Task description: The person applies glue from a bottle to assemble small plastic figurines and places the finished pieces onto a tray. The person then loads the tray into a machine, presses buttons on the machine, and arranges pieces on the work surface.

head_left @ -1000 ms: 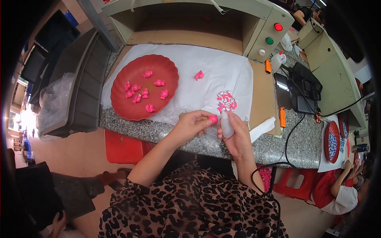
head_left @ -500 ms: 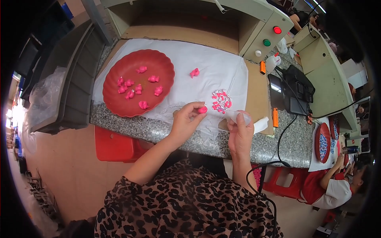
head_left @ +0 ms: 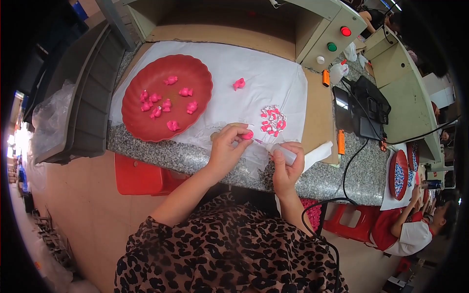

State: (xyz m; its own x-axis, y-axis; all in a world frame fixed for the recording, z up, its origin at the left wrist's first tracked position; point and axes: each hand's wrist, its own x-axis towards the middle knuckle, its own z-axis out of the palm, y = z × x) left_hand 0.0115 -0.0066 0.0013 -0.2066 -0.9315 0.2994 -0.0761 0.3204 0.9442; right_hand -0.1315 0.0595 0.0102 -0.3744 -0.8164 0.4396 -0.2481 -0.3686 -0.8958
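Note:
Between the fingertips of my left hand (head_left: 228, 148) is a small pink figurine (head_left: 248, 135). My right hand (head_left: 288, 168) grips a translucent squeeze bottle (head_left: 283, 154), whose thin nozzle points left and reaches close to the figurine; whether they touch I cannot tell. A pile of small pink and silvery-white pieces (head_left: 273, 121) lies on the white paper (head_left: 224, 63) just beyond the bottle. Farther back on the paper stands a lone pink figurine (head_left: 239, 84). Several similar figurines rest in a red scalloped tray (head_left: 195, 73) to the left.
A grey plastic bin (head_left: 85, 97) stands at the left. To the right are orange lighters (head_left: 341, 141), a black bag (head_left: 369, 105), a dark phone (head_left: 342, 105) and a cable. A grey booth with buttons (head_left: 332, 47) rises behind. A co-worker (head_left: 410, 229) sits at far right.
The bottle in my right hand has swung down and left, bringing its nozzle to the figurine. My left hand keeps its pinch in nearly the same place. The view has shifted slightly.

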